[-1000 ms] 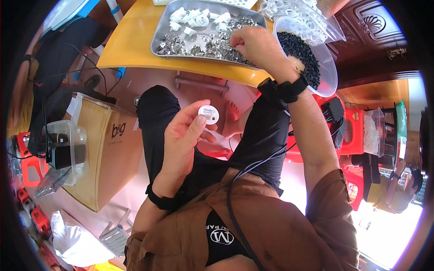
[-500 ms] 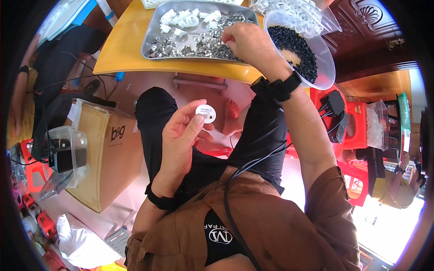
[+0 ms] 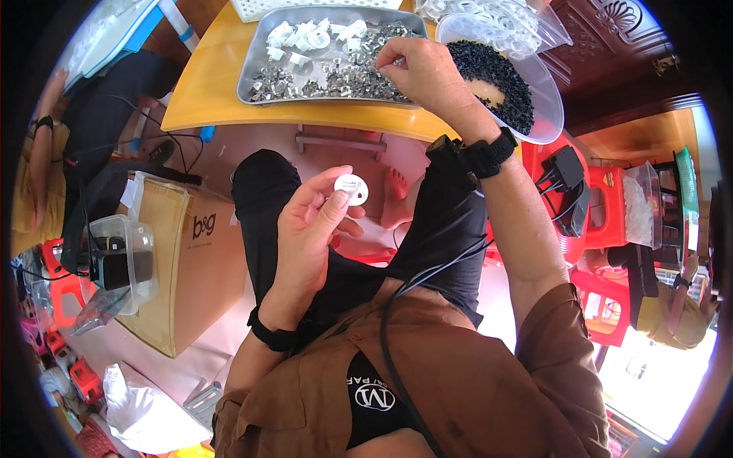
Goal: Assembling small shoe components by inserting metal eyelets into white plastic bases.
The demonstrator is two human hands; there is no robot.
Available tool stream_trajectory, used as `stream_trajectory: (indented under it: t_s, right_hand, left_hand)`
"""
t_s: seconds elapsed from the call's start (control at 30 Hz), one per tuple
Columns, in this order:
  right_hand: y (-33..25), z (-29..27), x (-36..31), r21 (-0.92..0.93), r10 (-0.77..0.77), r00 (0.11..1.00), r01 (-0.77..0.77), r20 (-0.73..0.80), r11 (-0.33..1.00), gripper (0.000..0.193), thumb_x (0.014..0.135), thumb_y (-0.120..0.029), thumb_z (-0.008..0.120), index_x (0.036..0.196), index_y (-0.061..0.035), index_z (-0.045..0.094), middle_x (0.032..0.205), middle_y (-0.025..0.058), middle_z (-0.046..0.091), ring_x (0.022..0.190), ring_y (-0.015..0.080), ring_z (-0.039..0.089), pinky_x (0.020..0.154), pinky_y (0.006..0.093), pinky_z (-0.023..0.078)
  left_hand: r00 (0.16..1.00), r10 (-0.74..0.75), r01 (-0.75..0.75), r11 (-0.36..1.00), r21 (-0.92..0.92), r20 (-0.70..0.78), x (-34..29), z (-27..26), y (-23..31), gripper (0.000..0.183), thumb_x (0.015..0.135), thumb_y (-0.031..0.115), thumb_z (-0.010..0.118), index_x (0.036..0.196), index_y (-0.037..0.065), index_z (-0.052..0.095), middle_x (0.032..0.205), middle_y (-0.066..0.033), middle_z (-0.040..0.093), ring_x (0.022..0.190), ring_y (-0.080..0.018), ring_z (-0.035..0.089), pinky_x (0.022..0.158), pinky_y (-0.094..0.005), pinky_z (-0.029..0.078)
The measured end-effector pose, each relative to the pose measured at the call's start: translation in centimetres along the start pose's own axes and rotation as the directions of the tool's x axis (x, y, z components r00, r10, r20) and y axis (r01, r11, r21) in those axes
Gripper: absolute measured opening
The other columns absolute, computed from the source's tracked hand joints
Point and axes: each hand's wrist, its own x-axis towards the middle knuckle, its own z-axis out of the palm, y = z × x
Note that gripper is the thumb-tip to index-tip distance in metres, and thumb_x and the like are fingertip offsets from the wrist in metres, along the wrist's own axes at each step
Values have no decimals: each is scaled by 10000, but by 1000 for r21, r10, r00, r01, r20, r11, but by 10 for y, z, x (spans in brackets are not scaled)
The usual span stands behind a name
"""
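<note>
Between thumb and fingers my left hand [image 3: 311, 214] grips a small round white plastic part [image 3: 352, 189] with a little dark opening in its face, held over my lap. My right hand [image 3: 424, 72] is over the right side of a metal tray [image 3: 244, 82], thumb and forefinger pinched together just above a heap of small shiny metal pieces [image 3: 347, 76]. Whatever lies between those fingertips is too small to make out. White plastic parts [image 3: 313, 34] are piled at the tray's far side.
A clear tub [image 3: 551, 122] of small black pieces [image 3: 513, 84] stands right of the tray on the yellow table [image 3: 198, 91]. Behind it lies a bag of translucent rings [image 3: 496, 23]. A cardboard box [image 3: 200, 259] sits left of my legs; red stools [image 3: 603, 206] stand at right.
The white part in my left hand has tilted slightly, its face turned differently. My right hand stays pinched over the metal pieces. The whole view has shifted a little.
</note>
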Motion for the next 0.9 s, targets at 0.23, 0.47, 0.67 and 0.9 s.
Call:
stream_trajectory:
  t_s: [0.23,0.47,0.67,0.9]
  right_hand:
    - [-2,1,-6,99,102,991,-94,-84,991,110,779,-134,653,878,-88,673,726,58,669,665,212,658,653,322,530]
    - [-16,1,-7,110,134,973,-115,-188,987,142,756,-76,605,875,-90,684,722,127,665,689,301,656,659,369,533]
    - [-12,-3,-13,116,52,979,-30,-197,993,170,762,-92,624,916,-114,694,759,101,680,641,257,659,592,342,524]
    - [-75,-41,-61,676,290,901,-434,323,595,129,817,-73,655,938,-28,665,708,-3,638,540,22,529,466,211,433]
  left_hand:
    - [1000,9,-9,1000,13,-8,0,1,-1,328,939,168,548,1238,34,529,1006,-73,609,818,-135,601,629,-260,522]
    - [1000,-1,1,1000,24,-12,0,0,-3,326,940,166,545,1240,38,529,1020,-76,604,813,-136,602,632,-258,521]
    - [1000,1,-1,1000,22,-7,0,3,0,328,931,144,555,1241,40,528,1027,-77,601,833,-142,604,643,-262,521]
    - [996,94,-94,995,37,2,0,0,-3,379,885,100,618,1242,22,519,1093,-96,602,932,-187,616,723,-288,521]
